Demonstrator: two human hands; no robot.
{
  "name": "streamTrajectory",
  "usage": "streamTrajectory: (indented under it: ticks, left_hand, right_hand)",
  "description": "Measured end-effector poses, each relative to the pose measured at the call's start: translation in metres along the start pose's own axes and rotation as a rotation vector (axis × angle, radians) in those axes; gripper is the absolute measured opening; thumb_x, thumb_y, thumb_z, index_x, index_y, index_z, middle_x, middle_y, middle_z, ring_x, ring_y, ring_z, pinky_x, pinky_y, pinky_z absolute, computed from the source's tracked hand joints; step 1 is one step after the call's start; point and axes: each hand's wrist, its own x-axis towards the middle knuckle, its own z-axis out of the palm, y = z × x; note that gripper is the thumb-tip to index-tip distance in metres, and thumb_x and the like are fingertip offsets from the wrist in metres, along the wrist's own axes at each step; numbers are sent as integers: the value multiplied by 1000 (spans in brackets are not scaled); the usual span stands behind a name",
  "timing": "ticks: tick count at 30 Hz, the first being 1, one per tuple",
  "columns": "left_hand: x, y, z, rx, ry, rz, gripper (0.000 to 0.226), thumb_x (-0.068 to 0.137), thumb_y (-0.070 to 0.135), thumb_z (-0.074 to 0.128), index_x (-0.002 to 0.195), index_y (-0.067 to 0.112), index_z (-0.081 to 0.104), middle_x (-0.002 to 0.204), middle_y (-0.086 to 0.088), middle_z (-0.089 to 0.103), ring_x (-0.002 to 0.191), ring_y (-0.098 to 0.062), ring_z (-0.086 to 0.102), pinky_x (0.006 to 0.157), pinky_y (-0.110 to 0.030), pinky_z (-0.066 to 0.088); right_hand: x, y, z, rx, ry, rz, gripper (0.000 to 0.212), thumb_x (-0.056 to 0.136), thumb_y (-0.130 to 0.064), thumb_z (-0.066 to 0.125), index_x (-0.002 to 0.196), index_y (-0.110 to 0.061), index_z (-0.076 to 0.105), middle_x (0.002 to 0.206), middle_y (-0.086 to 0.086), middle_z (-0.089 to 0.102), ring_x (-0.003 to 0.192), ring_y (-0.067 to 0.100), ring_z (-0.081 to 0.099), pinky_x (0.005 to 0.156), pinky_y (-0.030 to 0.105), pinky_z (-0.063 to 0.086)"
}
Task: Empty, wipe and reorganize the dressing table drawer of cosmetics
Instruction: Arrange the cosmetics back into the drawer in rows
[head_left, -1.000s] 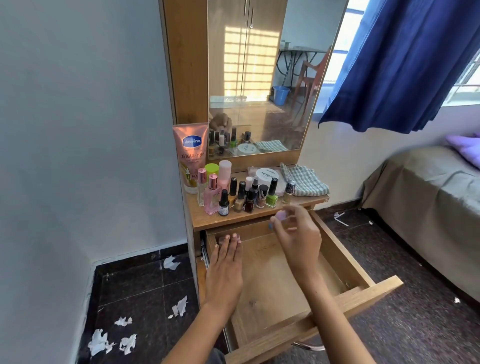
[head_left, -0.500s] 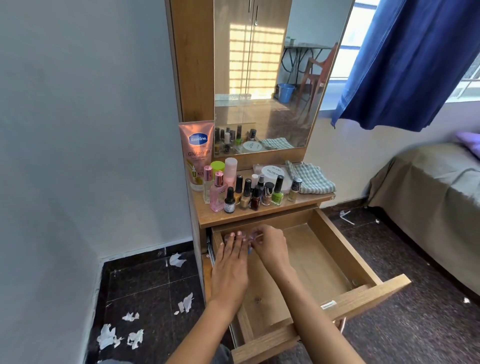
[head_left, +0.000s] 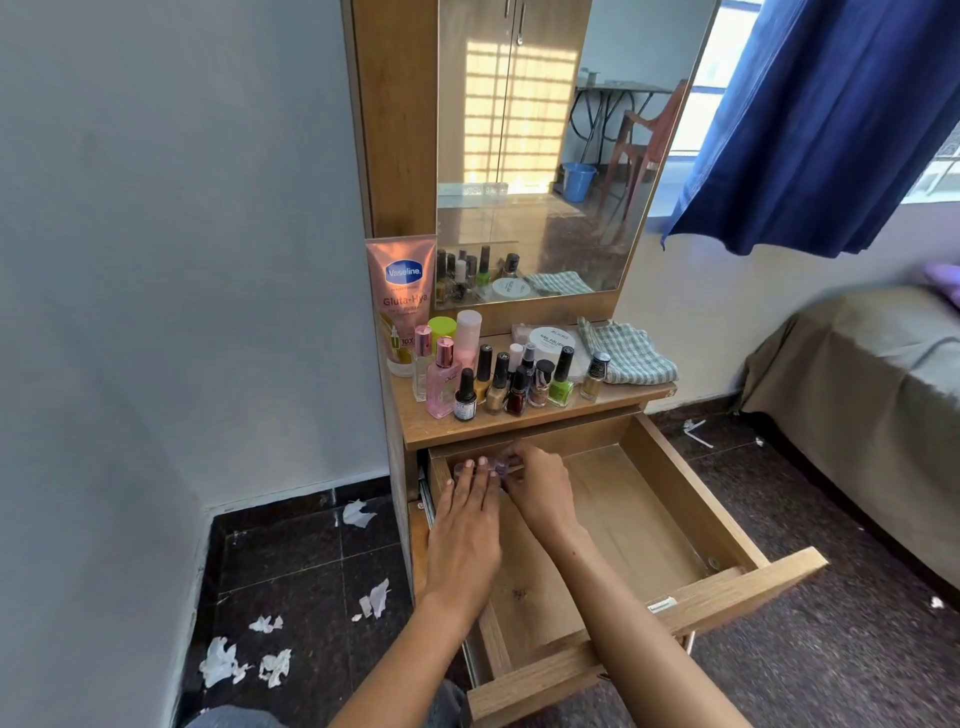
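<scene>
The wooden drawer (head_left: 727, 592) is pulled out, and most of its bottom is bare. Both my hands reach into its back left corner. My right hand (head_left: 537, 488) pinches a small purple bottle (head_left: 501, 464) against the drawer's back wall. Flat beside it lies my left hand (head_left: 465, 525), fingers straight, their tips resting by a small clear item (head_left: 458, 470) in the corner. On the tabletop above stand several nail polish bottles (head_left: 519, 387), a pink perfume bottle (head_left: 442, 387), a Vaseline tube (head_left: 402, 296), a white jar (head_left: 550, 340) and a checked cloth (head_left: 626, 356).
The mirror (head_left: 545, 156) rises behind the tabletop. Torn tissue scraps (head_left: 244, 660) litter the dark floor on the left by the grey wall. A bed (head_left: 857, 395) stands to the right, with a blue curtain (head_left: 831, 119) above it.
My right hand came down from the tabletop edge with the small purple bottle into the drawer's back left corner, beside my left hand. The left hand has hardly moved.
</scene>
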Motion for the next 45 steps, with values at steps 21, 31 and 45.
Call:
streamTrajectory:
  ticks: [21, 31, 45]
  left_hand:
    - [0, 0, -7, 27, -62, 96, 59, 76, 7, 26, 123, 8, 61, 131, -11, 57, 124, -22, 51, 102, -44, 39]
    - [5, 5, -18, 149, -249, 198, 74, 66, 16, -25, 140, 14, -20, 146, -3, -29, 136, -17, -28, 112, -37, -19]
    - [5, -1, 2, 58, -115, 174, 63, 83, 9, 6, 146, 12, 5, 155, -6, -2, 143, -20, -6, 115, -41, -4]
  right_hand:
    - [0, 1, -3, -39, -83, 41, 29, 84, -6, 64, 109, -20, 69, 104, 2, 73, 99, 22, 67, 83, 31, 54]
    - [-16, -6, -46, 22, 332, -90, 11, 86, -17, 67, 97, -19, 69, 88, -8, 71, 76, 7, 65, 68, 29, 55]
    - [47, -47, -77, -243, 321, -251, 37, 95, -13, 53, 131, -23, 58, 126, 2, 64, 119, 29, 51, 96, 45, 44]
